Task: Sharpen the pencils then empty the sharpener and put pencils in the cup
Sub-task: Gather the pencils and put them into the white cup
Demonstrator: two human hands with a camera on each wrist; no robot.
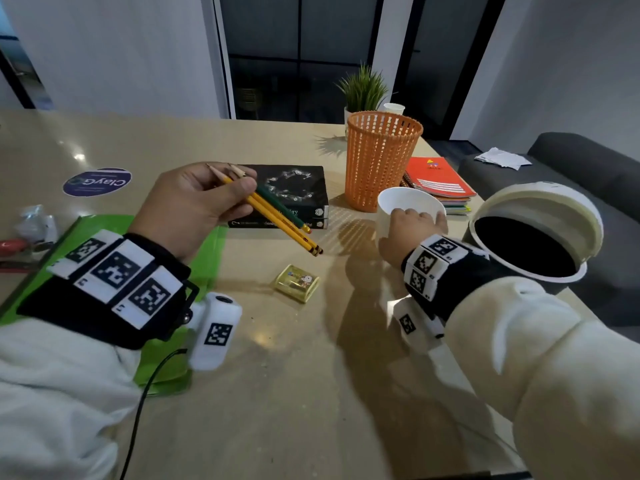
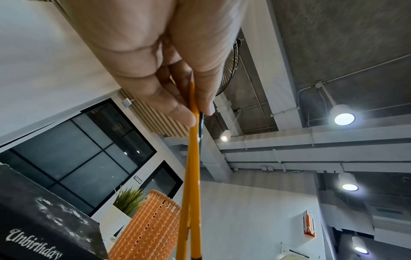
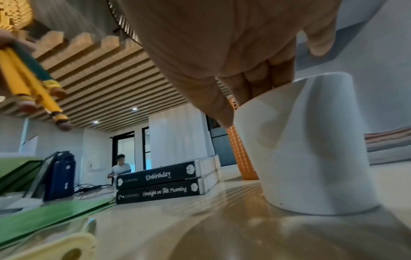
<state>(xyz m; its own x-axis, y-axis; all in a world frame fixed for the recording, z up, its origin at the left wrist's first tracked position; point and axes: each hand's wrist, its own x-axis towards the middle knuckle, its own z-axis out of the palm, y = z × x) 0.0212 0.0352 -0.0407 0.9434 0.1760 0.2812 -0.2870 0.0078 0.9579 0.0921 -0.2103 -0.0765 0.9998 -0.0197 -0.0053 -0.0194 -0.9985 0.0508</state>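
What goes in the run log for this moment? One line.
left hand: holds pencils | right hand: grips cup rim | sharpener: on table

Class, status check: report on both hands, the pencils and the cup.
Left hand grips three pencils, points up. Right hand holds white cup at its rim, upright on table. Path between them clear; sharpener lies below.

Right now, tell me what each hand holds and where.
Left hand pinches three pencils near their sharpened tips; right hand grips the white cup at its rim.

Head view looks down on table (image 1: 277, 375); wrist views low, upward; all share black books (image 1: 294, 188).
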